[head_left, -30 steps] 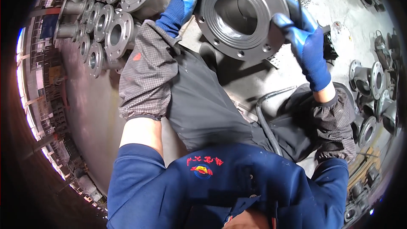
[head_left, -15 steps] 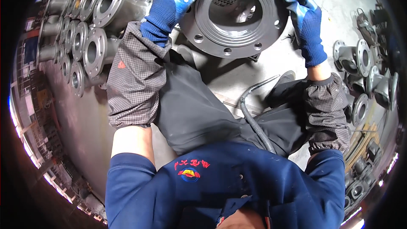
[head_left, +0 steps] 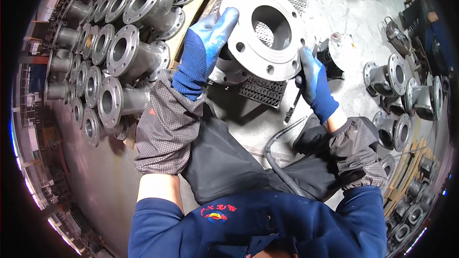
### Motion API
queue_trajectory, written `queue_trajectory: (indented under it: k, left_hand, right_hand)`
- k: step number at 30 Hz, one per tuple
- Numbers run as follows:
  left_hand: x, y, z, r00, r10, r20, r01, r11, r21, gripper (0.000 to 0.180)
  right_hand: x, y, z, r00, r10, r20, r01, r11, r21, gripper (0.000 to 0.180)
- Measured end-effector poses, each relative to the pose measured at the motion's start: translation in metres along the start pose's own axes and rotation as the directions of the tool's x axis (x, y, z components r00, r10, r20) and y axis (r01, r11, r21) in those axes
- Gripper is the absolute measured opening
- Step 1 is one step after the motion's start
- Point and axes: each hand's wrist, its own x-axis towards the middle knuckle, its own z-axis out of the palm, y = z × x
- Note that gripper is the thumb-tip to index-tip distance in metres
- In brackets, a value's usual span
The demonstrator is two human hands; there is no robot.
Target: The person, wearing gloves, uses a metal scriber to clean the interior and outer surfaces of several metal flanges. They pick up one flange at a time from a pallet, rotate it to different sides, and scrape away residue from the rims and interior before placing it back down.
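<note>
At 12 o'clock, both gloved hands grip a round steel flange (head_left: 265, 31). The left hand (head_left: 205, 50) has its fingers curled over the rim at 9 o'clock. The right hand (head_left: 313, 83) clamps the rim at 4 o'clock.

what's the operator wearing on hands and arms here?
Both hands wear blue knit gloves with a lighter, worn coating on the fingers: left hand, right hand. Each forearm has a loose grey checked oversleeve, gathered at the wrist and elbow; the left one carries a small red mark. Above them are dark blue jacket sleeves. A dark apron covers the lap.
</note>
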Motion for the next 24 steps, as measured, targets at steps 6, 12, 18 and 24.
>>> queue_trajectory:
  k: [6, 12, 18, 24]
  left_hand:
    - [-0.021, 0.010, 0.016, 0.989, 0.123, 0.077, -0.130, 0.987, 0.090, 0.036]
    - [0.043, 0.009, -0.021, 0.986, 0.055, 0.159, -0.073, 0.992, 0.108, 0.035]
    - [0.031, -0.011, -0.006, 0.850, 0.468, 0.241, -0.526, 0.769, 0.364, 0.038]
    - [-0.024, 0.011, 0.039, 0.988, -0.114, 0.101, 0.116, 0.993, -0.019, 0.035]
  right_hand:
    - [0.035, -0.005, -0.010, 0.995, 0.094, 0.018, -0.095, 0.950, 0.297, 0.021]
    - [0.063, 0.002, -0.023, 0.983, 0.010, 0.183, -0.056, 0.966, 0.251, 0.021]
    - [0.037, -0.012, -0.003, 0.997, 0.076, 0.014, -0.076, 0.940, 0.332, 0.020]
    - [0.027, 0.018, -0.049, 0.987, -0.156, -0.025, 0.153, 0.983, -0.099, 0.026]
